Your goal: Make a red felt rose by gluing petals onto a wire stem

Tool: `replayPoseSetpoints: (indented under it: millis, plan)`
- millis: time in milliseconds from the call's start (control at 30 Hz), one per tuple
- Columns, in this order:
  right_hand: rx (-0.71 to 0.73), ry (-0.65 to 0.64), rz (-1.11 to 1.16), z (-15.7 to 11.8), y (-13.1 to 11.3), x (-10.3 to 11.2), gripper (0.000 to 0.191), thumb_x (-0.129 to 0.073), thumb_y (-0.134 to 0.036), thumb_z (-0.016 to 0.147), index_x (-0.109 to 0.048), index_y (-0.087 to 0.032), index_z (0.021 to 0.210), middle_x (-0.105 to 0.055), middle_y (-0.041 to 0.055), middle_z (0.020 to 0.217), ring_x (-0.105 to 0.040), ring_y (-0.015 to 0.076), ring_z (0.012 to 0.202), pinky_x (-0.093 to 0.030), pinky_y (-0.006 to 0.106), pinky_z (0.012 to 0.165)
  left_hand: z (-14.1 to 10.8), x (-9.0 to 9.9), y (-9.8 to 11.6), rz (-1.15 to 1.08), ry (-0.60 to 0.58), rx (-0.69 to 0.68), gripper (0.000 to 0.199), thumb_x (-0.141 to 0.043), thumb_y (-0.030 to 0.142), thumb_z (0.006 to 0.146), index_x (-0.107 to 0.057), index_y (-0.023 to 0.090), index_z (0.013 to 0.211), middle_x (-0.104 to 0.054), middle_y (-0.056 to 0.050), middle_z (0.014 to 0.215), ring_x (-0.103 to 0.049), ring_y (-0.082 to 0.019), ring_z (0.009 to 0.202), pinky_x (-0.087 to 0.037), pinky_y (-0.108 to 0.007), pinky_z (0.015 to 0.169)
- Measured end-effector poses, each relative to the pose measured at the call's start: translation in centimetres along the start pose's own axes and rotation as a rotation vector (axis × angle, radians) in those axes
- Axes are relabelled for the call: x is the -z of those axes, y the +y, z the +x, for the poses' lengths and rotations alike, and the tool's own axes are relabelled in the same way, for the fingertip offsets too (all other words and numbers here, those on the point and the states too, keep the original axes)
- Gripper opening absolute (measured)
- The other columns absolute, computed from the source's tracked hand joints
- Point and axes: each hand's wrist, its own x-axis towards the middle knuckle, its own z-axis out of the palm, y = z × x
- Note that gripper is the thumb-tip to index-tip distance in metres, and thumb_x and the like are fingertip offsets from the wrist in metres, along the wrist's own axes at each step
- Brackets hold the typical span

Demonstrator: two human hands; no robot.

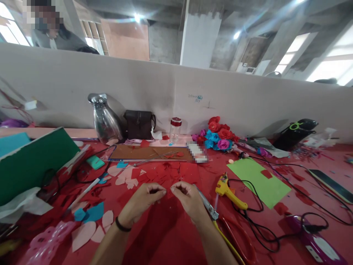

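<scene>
Over the red-covered table, my left hand (143,201) and my right hand (189,200) are held up with their fingertips almost meeting. Thumb and forefinger are pinched together on each; anything between them is too small to make out. A dark band circles the left wrist. Just beyond the fingers lie cut red paper pieces (162,173) and pale pink petal shapes (124,176). Beside my right forearm are a silver metal tool (207,204) and red-looped handles (245,241), partly hidden. A yellow glue gun (230,192) rests to their right.
Paper flowers (217,135), a red-lidded jar (175,131), a dark bag (139,125) and a steel jug (107,121) stand by the partition. Black cables run across the right side, past a green sheet (253,178) and a purple power strip (317,241). A person (55,38) is behind the partition.
</scene>
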Motion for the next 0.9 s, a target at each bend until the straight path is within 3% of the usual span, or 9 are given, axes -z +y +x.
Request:
replayPoseSetpoints:
  millis: [533, 900]
  plan:
    - [-0.006, -0.034, 0.024, 0.15, 0.54, -0.12, 0.020, -0.058, -0.035, 0.073, -0.063, -0.016, 0.070, -0.060, 0.0006, 0.067, -0.049, 0.0133, 0.064, -0.039, 0.025, 0.065, 0.03, 0.40, -0.31, -0.073, -0.008, 0.046, 0.022, -0.064, 0.038, 0.062, -0.067, 0.016, 0.065, -0.058, 0.002, 0.059, -0.045, -0.011, 0.055, -0.036, -0.024, 0.058]
    - [-0.003, 0.021, 0.026, 0.07, -0.04, -0.07, 0.018, -0.058, -0.033, 0.070, -0.063, -0.016, 0.066, -0.060, -0.0002, 0.063, -0.050, 0.0129, 0.061, -0.038, 0.023, 0.059, 0.02, 0.05, -0.15, -0.086, -0.010, 0.031, 0.024, -0.064, 0.039, 0.062, -0.067, 0.017, 0.071, -0.059, 0.002, 0.063, -0.047, -0.011, 0.058, -0.038, -0.024, 0.060]
